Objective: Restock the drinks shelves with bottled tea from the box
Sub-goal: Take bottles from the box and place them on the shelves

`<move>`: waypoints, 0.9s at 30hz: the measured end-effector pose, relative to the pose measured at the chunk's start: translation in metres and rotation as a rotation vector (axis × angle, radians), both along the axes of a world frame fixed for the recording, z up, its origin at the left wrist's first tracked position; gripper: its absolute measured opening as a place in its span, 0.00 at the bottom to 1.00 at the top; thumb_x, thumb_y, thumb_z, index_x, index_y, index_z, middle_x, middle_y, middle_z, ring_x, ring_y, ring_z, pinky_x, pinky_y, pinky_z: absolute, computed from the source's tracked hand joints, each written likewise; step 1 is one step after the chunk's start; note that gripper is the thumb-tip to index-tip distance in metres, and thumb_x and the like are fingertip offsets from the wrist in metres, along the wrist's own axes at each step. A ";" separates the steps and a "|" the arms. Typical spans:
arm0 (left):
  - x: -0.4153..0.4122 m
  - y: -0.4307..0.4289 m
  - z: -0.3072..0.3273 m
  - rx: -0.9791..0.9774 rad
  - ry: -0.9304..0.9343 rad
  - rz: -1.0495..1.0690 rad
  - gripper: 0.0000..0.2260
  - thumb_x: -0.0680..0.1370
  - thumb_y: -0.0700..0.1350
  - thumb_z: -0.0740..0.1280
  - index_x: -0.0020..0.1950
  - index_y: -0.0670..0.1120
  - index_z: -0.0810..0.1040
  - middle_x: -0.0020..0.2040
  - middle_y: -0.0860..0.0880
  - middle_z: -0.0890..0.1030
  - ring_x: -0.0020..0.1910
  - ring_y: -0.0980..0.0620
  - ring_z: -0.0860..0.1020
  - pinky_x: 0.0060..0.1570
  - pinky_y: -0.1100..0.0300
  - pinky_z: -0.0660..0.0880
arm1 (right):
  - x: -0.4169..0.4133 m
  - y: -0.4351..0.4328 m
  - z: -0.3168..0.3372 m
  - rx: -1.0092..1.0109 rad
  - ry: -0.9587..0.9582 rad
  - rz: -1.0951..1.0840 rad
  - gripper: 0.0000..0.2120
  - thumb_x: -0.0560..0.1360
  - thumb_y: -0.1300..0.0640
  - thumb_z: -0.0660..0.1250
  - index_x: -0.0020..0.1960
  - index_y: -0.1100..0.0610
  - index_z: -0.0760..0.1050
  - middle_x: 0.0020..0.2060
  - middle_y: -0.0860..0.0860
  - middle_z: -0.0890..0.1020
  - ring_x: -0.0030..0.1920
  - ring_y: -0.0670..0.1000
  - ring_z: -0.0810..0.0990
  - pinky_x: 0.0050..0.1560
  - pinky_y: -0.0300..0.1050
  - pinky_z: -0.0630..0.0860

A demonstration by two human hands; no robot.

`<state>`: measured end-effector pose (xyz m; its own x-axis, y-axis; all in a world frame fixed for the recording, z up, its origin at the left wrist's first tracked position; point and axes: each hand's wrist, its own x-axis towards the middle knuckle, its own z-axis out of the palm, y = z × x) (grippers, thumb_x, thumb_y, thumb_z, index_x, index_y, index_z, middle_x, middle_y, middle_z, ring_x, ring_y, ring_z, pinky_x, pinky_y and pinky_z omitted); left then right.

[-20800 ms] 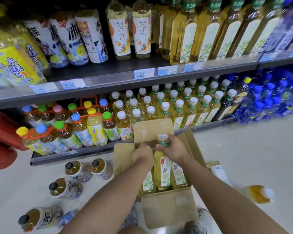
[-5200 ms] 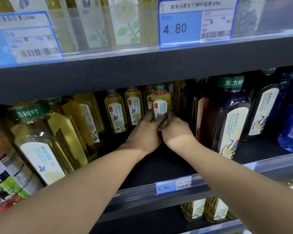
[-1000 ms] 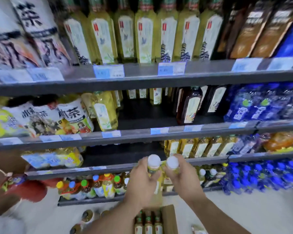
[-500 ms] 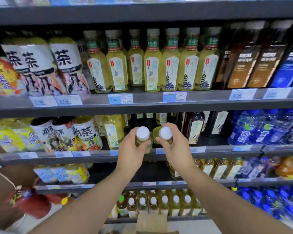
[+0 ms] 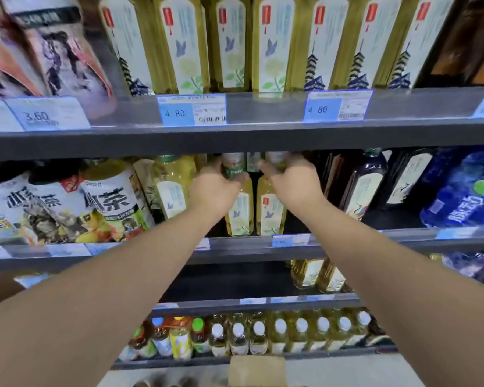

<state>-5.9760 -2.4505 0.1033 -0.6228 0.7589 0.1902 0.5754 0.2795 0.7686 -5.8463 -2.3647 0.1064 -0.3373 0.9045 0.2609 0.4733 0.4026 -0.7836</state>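
shelf lip point(image 5: 242, 247), two bottles point(image 5: 239, 213) just behind

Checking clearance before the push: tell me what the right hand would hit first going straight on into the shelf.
Likely the tea bottles at the back, glimpsed beyond the right hand and its bottle; the dark gap before them looks free, though depth is unclear.

Both bare arms stretch forward and upward, the forearms drawing together toward the middle. The left hand point(image 5: 213, 191) curls round the neck of a bottle point(image 5: 239, 210), its back facing the camera. The right hand point(image 5: 291, 185), near it but apart, grips the neck of a second bottle point(image 5: 270, 213) likewise.
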 end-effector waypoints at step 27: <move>0.044 -0.037 -0.104 -0.445 0.739 -0.030 0.23 0.83 0.60 0.47 0.79 0.60 0.57 0.72 0.45 0.65 0.71 0.41 0.64 0.72 0.38 0.58 | 0.045 -0.032 -0.118 0.299 -0.780 0.091 0.25 0.80 0.34 0.40 0.77 0.34 0.46 0.80 0.50 0.52 0.79 0.57 0.47 0.71 0.72 0.33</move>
<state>-5.9323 -2.4878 -0.0008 -0.4349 0.8732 0.2200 0.8967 0.4424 0.0169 -5.8016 -2.3969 -0.0119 -0.5883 0.7951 0.1471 0.7909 0.6037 -0.1000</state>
